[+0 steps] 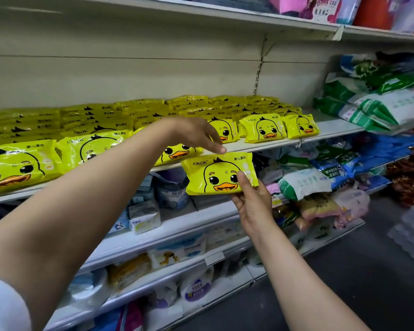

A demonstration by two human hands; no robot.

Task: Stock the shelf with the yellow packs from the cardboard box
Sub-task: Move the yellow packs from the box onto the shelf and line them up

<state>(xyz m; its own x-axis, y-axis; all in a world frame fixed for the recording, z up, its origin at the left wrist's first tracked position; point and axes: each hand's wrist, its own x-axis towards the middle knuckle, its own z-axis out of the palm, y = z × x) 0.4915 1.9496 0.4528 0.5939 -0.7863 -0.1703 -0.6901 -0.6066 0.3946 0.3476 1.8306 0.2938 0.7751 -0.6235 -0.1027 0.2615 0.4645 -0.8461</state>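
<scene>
I hold one yellow pack (220,173) in my right hand (253,203), thumb on its front and fingers behind, clamped at the lower edge so the duck print faces outward like the others. It is just below the shelf (268,145) edge, in front of a bare stretch. My left hand (196,133) reaches over with fingers relaxed and apart, one fingertip touching the pack's top edge, I think to guide it. The film is glossy, soft and crinkled; the stocked packs (263,128) lie in overlapping rows.
</scene>
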